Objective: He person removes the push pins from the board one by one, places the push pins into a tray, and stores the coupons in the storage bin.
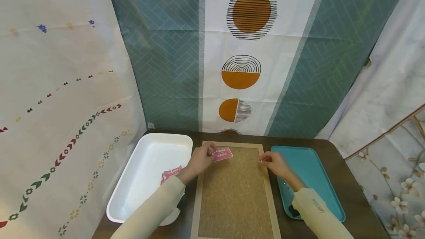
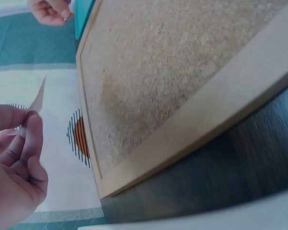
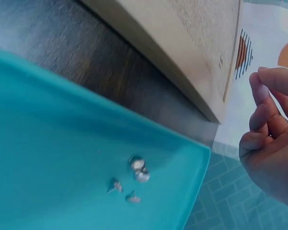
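My left hand (image 1: 202, 158) pinches a pink printed paper coupon (image 1: 224, 154) by its left end, above the top left of a wood-framed corkboard (image 1: 235, 198). The left wrist view shows the coupon (image 2: 38, 99) nearly edge-on between thumb and fingers. At the board's upper right edge, my right hand (image 1: 278, 164) has thumb and index finger pinched on a tiny shiny thumbtack (image 1: 261, 160), mostly hidden by the fingertips. Several silver thumbtacks (image 3: 137, 164) lie in the teal tray (image 3: 57, 143) below that hand.
A white tray (image 1: 146, 165) stands left of the board, with more pink coupons (image 1: 171, 172) at its right side. A round white rim (image 1: 170, 218) shows beside my left sleeve. A small black object (image 1: 293, 211) lies in the teal tray. Patterned cloths (image 1: 166, 65) hang behind the dark table.
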Available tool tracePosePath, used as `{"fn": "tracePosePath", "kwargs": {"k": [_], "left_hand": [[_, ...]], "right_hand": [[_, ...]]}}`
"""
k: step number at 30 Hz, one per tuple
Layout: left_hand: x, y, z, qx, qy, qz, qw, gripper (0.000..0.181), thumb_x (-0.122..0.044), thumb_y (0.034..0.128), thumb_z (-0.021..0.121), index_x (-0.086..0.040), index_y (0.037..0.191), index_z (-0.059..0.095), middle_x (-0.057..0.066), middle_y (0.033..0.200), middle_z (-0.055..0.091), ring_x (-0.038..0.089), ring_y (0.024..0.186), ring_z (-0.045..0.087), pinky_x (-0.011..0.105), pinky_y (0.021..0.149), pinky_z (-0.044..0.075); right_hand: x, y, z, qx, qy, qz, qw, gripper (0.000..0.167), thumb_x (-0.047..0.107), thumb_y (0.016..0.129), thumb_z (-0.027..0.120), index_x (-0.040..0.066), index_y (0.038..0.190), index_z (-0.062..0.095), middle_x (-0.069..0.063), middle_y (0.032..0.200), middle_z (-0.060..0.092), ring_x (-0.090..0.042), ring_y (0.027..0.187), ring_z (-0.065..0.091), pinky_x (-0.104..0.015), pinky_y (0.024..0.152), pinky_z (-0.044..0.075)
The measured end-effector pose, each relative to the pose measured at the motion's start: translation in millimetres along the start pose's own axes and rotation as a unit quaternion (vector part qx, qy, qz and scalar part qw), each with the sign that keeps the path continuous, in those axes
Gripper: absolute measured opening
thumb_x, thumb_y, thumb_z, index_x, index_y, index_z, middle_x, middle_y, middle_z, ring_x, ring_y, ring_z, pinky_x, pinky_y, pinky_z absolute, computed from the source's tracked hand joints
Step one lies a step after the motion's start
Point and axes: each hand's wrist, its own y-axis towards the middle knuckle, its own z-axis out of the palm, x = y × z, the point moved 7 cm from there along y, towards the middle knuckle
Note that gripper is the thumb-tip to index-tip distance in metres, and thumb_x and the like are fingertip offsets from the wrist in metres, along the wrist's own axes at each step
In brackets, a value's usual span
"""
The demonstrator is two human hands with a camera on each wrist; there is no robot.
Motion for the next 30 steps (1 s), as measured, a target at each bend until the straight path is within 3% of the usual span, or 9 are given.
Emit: {"fn": "tracePosePath", "kwargs": {"k": [13,24,30], "left_hand": [[12.4,-14.9,-29.9,-0.025,0.014,-0.003,0.9996,0.027,-0.007,0.0964,0.075,-0.007,0.122,0.064,0.003,0.082,0.066,0.011,0.065,0.055,0.023,0.056,0.046],[32.3,-23.3,-55.1,-0.042,0.024,-0.04,0.998,0.029,-0.01,0.0959,0.076,-0.011,0.122,0.064,0.003,0.089,0.069,0.014,0.071,0.06,0.026,0.061,0.052],[45.3,-34.9,-57.7,-0.037,0.024,-0.062,0.9971,0.03,-0.015,0.0972,0.076,-0.013,0.124,0.062,0.003,0.092,0.07,0.015,0.073,0.061,0.026,0.061,0.052]], "right_hand": [[-15.2,-17.0,-19.2,-0.01,-0.017,0.023,0.9996,0.011,0.002,0.095,0.074,0.001,0.106,0.077,-0.007,0.097,0.075,-0.017,0.084,0.065,-0.032,0.07,0.053],[-24.7,-25.3,-34.6,-0.014,-0.022,0.026,0.9993,0.012,0.004,0.097,0.072,0.001,0.106,0.078,-0.007,0.099,0.076,-0.018,0.087,0.064,-0.032,0.071,0.053],[-29.5,-33.1,-36.9,-0.021,-0.032,0.019,0.9991,0.009,0.002,0.094,0.074,0.0,0.102,0.078,-0.006,0.094,0.076,-0.014,0.082,0.062,-0.03,0.068,0.05]]}}
